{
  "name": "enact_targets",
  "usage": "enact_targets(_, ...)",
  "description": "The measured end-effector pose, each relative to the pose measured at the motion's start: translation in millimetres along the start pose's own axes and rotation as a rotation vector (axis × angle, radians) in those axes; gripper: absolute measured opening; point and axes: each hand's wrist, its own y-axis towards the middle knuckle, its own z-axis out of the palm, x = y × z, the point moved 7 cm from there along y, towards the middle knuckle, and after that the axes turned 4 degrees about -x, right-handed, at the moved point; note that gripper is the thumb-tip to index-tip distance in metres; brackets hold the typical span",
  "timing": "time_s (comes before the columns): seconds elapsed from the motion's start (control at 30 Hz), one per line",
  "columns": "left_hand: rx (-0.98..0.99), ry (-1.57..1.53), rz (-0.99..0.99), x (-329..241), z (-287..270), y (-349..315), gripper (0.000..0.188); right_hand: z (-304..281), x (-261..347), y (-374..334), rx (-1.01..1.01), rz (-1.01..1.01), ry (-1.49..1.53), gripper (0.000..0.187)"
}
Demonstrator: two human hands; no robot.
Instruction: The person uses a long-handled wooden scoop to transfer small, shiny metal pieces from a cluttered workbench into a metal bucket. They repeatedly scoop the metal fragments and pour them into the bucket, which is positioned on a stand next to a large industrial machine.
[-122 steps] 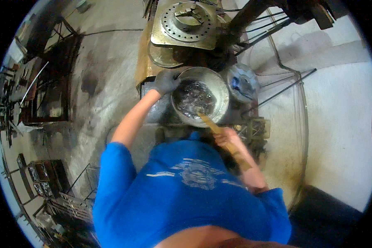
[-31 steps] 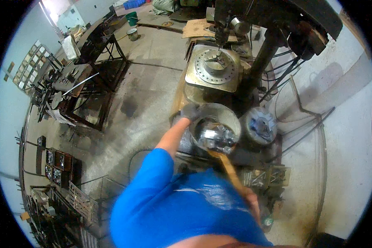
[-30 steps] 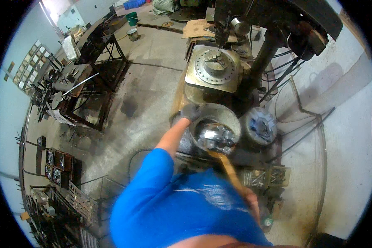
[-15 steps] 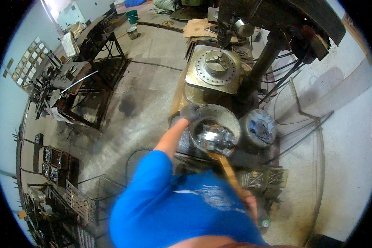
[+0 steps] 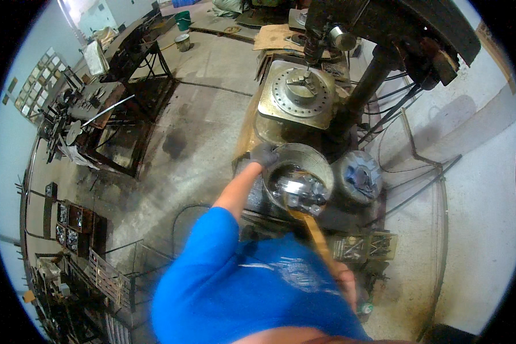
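Observation:
A round metal bucket (image 5: 321, 160) stands below the drill press, with several shiny, blocky metal parts (image 5: 304, 192) inside. My left hand (image 5: 264, 155), in a dark grey glove, is closed over the bucket's left rim. From the near rim a yellowish-brown wooden handle (image 5: 317, 238) slants down toward my body. At its lower end is my bare right hand (image 5: 345, 281), fingers curled, partly covered by my blue shirt. What the handle belongs to does not show.
Above the bucket, a chuck (image 5: 301, 86) sits on the drill press table (image 5: 269, 103). A drum with blue cloth (image 5: 360, 176) stands right of the bucket. Trays of small metal pieces (image 5: 364, 246) lie at my right. Workbenches (image 5: 106, 103) line the left; a hose (image 5: 178, 221) crosses the floor.
The whole view has shifted very slightly. Both hands stay in place, the left on the bucket rim and the right at the wooden handle; the metal parts look nearly the same.

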Motion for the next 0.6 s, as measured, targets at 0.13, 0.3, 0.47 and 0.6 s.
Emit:
enact_targets(0.13, 0.011, -0.032, 0.012, 1.0, -0.8, -1.9, 0.035, 1.0, -0.5, 0.3, -0.002, -0.003, 0.004, 0.069)
enact_targets(0.3, 0.014, -0.01, 0.011, -0.6, -3.2, -2.8, 0.037, 1.2, 0.6, -0.6, -0.002, -0.008, 0.002, 0.07)
enact_targets(0.47, 0.017, -0.032, -0.006, 0.8, -3.7, -4.0, 0.038, 2.1, 0.5, -0.3, -0.003, -0.007, 0.003, 0.071)
enact_targets(0.6, 0.037, -0.039, -0.043, -13.3, -18.2, -13.2, 0.039, 1.5, 1.6, -0.4, -0.002, -0.008, 0.008, 0.072)
